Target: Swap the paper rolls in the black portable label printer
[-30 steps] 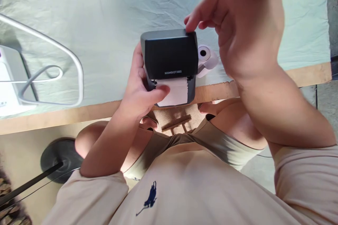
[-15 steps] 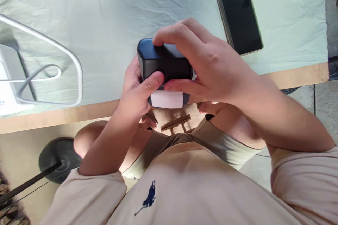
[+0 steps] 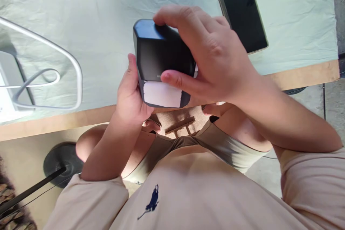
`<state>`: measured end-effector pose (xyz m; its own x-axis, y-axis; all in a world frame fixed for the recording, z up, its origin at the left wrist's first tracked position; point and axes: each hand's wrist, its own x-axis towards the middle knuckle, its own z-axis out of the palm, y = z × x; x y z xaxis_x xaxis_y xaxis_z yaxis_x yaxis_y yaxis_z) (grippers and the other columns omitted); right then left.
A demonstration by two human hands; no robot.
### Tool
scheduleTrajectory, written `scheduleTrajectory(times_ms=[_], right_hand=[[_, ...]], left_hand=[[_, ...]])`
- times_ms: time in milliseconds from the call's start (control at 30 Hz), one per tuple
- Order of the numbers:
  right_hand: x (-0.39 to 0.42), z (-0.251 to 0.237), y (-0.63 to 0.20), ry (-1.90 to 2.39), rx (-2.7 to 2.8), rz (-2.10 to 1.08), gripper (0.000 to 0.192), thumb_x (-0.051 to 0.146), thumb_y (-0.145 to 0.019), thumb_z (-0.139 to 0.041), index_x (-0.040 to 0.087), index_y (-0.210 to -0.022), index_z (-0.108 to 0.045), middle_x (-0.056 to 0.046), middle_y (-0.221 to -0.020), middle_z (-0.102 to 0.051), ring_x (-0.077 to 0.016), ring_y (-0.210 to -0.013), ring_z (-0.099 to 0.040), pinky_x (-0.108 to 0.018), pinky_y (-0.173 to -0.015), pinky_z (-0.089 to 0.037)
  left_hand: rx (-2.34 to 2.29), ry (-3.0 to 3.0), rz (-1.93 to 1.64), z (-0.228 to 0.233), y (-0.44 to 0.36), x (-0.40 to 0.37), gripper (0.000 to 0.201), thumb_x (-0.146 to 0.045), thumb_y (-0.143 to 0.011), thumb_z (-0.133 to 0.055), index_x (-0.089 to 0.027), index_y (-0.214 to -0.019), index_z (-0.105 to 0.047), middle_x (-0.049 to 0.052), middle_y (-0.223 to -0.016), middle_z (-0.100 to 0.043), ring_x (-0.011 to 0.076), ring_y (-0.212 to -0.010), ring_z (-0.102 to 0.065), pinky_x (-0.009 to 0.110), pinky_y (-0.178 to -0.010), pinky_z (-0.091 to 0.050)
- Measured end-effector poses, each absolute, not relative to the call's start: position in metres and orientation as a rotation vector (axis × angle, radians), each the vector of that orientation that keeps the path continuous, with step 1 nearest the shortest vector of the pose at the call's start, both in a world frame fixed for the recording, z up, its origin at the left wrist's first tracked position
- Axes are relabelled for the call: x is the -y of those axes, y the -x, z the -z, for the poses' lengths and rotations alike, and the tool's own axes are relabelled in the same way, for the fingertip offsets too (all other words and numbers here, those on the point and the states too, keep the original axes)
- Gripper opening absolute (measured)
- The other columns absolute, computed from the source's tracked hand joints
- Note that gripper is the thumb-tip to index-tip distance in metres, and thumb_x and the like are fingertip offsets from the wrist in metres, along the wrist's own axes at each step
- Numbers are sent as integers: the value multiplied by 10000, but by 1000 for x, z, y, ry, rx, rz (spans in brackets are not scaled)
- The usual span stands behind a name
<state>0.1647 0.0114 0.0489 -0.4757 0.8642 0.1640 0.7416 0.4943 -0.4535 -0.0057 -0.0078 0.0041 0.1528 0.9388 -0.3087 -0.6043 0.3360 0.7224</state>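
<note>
A black boxy device (image 3: 161, 54) with rounded edges is held above the table's front edge. Small pale letters starting with "NI" show on it, above a white, rough-edged strip (image 3: 161, 94) on its lower part. My right hand (image 3: 205, 50) grips the device from the right, with fingers over the top and the thumb across the front near the letters. From the left, my left hand (image 3: 132, 93) supports it. That thumb points up along the device's left side, and the other fingers are hidden behind or beneath it. The exact kind of device is not clear.
A phone (image 3: 244, 16) with a dark screen lies on the pale cloth (image 3: 107, 14) at the back right. At the left, a white cable (image 3: 72, 57) loops near a white box-like object (image 3: 10, 82). The table has a wooden front edge (image 3: 81, 118).
The device has come up and slightly left, looking larger, with more of its white strip showing. My left thumb has left its front for its left side. The right hand rose with it.
</note>
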Motion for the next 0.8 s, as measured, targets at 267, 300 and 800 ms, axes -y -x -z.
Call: scheduleTrajectory(times_ms=[267, 300, 800], right_hand=[[-10, -65, -167, 1495, 2388, -577, 876, 628, -811, -632, 279, -1564, -351, 37, -1535, -509, -198, -1350, -586, -348, -1102, -508], [-11, -68, -169, 1492, 2359, -594, 827, 606, -823, -627, 275, -1540, -381, 42, -1509, -528, -182, -1334, -587, -311, -1062, -521], [-14, -50, -159, 1262, 2120, -476, 455, 428, -1008, -410, 59, -1217, -576, -62, -1147, -643, -78, -1027, -617, -212, -934, -520]], left_hand=[[-977, -499, -1150, -3, 7, 5, 374, -298, -1042, -416, -117, -967, -734, 63, -926, -768, 232, -941, -757, 520, -1198, -473], [-1016, -502, -1129, -3, 7, 4, 365, -303, -1035, -428, -117, -953, -731, 67, -902, -761, 236, -913, -759, 519, -1144, -527], [-725, -455, -1026, -4, 1, 6, 557, -562, -1073, -341, -138, -1174, -689, 41, -1111, -753, 258, -1550, -381, 509, -1203, -473]])
